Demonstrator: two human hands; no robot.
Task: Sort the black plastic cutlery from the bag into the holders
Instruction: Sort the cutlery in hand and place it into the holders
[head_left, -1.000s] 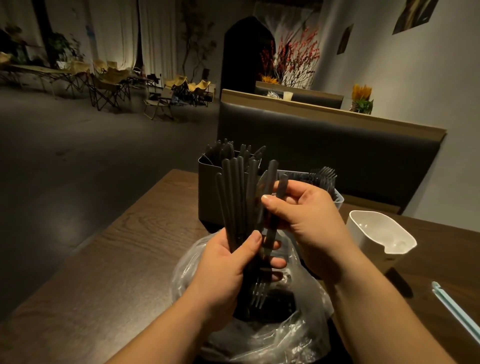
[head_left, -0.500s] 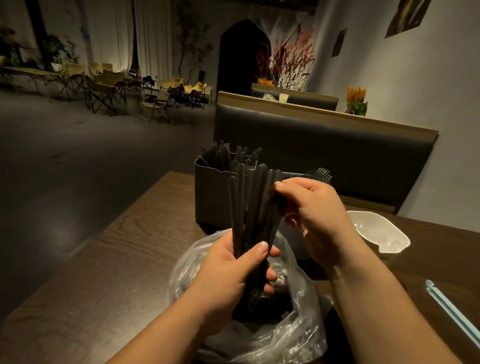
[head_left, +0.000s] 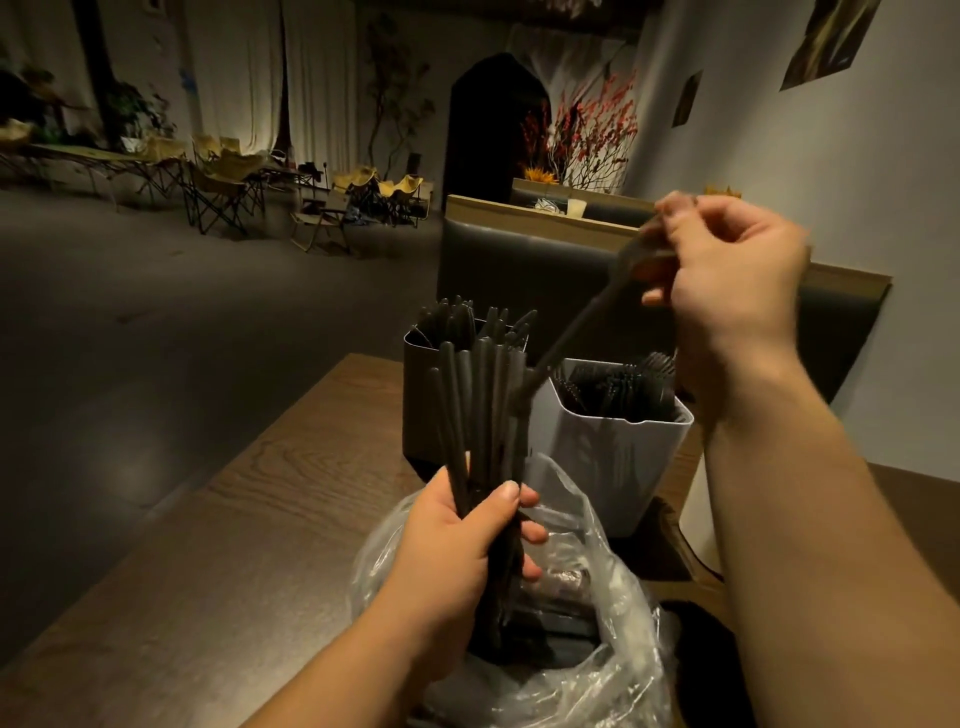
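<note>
My left hand (head_left: 457, 551) grips a bundle of black plastic cutlery (head_left: 480, 410), handles up, over the open clear plastic bag (head_left: 608, 670). My right hand (head_left: 727, 275) is raised high and pinches one black piece (head_left: 576, 327) by its handle; the piece slants down toward the bundle. Behind the bag stand a dark holder (head_left: 426, 410) full of black cutlery and a white holder (head_left: 613, 467) with black forks in it. More black cutlery lies inside the bag.
Everything sits on a dark wooden table (head_left: 218, 561). Another white container (head_left: 698, 519) is mostly hidden behind my right forearm. A padded bench back (head_left: 519, 270) runs behind the holders. The table's left edge drops to the floor.
My right hand has pulled one piece out of the bundle and lifted it up and to the right. My left hand keeps the bundle over the bag.
</note>
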